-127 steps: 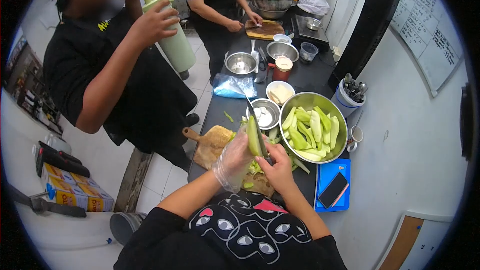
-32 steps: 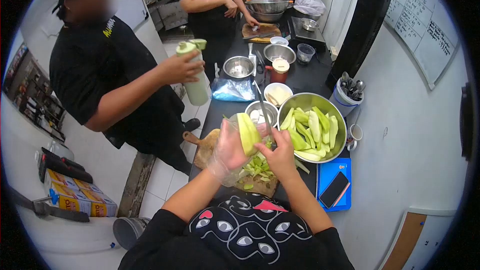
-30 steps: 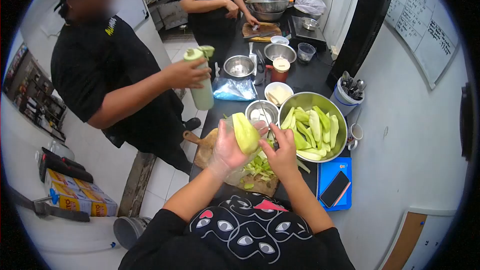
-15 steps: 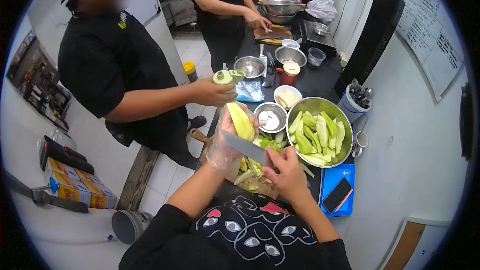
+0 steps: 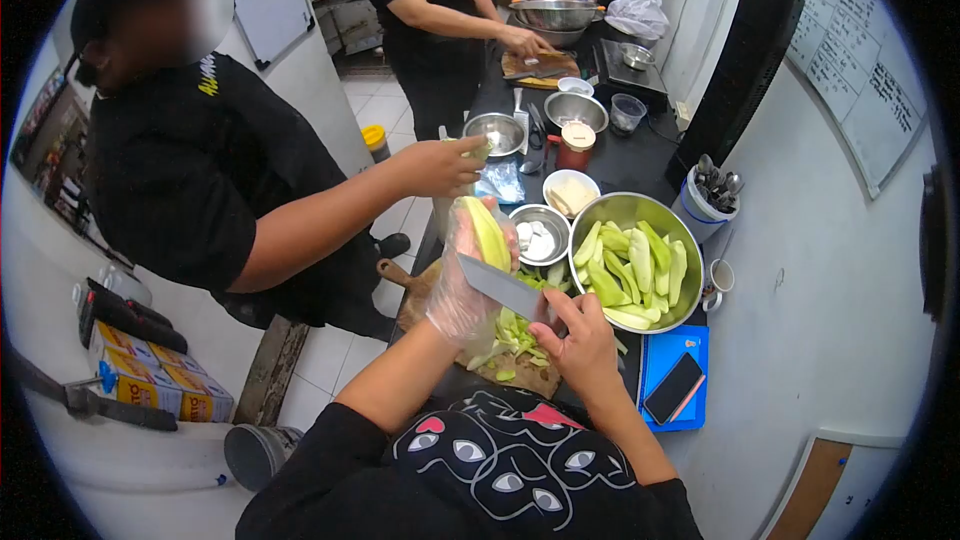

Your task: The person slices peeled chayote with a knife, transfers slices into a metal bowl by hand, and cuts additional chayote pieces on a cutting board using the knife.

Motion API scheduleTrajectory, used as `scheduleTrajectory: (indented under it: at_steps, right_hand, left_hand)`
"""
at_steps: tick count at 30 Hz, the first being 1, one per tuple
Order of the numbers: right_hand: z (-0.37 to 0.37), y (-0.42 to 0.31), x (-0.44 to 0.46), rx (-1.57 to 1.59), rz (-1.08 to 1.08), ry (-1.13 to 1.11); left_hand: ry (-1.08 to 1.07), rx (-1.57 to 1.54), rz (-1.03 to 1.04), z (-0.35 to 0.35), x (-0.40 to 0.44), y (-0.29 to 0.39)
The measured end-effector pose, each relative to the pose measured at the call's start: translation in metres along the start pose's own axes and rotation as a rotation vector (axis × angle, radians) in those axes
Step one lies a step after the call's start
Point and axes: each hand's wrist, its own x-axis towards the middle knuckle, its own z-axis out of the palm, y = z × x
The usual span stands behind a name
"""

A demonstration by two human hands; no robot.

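My left hand [image 5: 462, 285], in a clear plastic glove, is closed around a long pale-green piece of fruit or vegetable [image 5: 488, 238], held upright. My bare right hand [image 5: 580, 342] grips a knife [image 5: 505, 290] with a broad blade. The blade lies across the lower end of the green piece; whether it touches is unclear. Beneath my hands, green peelings [image 5: 516, 336] are heaped on a wooden cutting board [image 5: 410, 292]. To the right stands a large steel bowl [image 5: 655, 206] filled with similar pale-green pieces. A small steel bowl [image 5: 541, 240] beyond my hands holds white pieces.
At left, a co-worker's arm [image 5: 340, 202] reaches over the table near my left hand. Another person's hand [image 5: 525, 41] is over a far board. A phone [image 5: 675, 387] lies on a blue folder [image 5: 692, 416], near a mug [image 5: 720, 278] and a utensil bucket [image 5: 697, 206].
My knife has shifted slightly across the green piece. The co-worker has leaned closer, and their hand has risen; the light-green lidded container in it is now mostly hidden.
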Motion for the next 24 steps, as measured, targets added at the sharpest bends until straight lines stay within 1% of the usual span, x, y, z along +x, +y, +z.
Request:
scheduleTrajectory:
  at_steps: [4,7,10,13,15,16,19,24]
  right_hand:
    - [0.001,0.002,0.001,0.008,-0.011,-0.016]
    - [0.005,0.001,-0.002,0.006,-0.021,-0.014]
    - [0.008,0.001,-0.002,-0.018,-0.023,0.011]
    - [0.007,-0.002,0.001,-0.045,-0.032,0.033]
    - [0.007,-0.004,0.003,-0.051,-0.051,0.052]
    - [0.006,-0.005,0.004,-0.030,-0.055,0.017]
    - [0.005,-0.007,0.005,0.009,-0.053,-0.072]
    - [0.003,-0.008,0.003,-0.051,-0.050,-0.119]
  left_hand:
    - [0.038,0.038,-0.013,-0.001,0.003,-0.008]
    - [0.095,0.059,0.032,-0.003,0.009,-0.008]
    - [0.106,-0.003,0.019,-0.004,0.009,-0.010]
    - [0.078,0.007,0.053,-0.001,0.006,-0.012]
    - [0.044,0.035,0.010,-0.001,0.002,-0.015]
    - [0.027,0.048,-0.012,-0.001,-0.001,-0.016]
    - [0.092,0.029,0.006,0.010,-0.006,-0.019]
    - [-0.018,0.072,0.040,0.008,-0.008,-0.023]
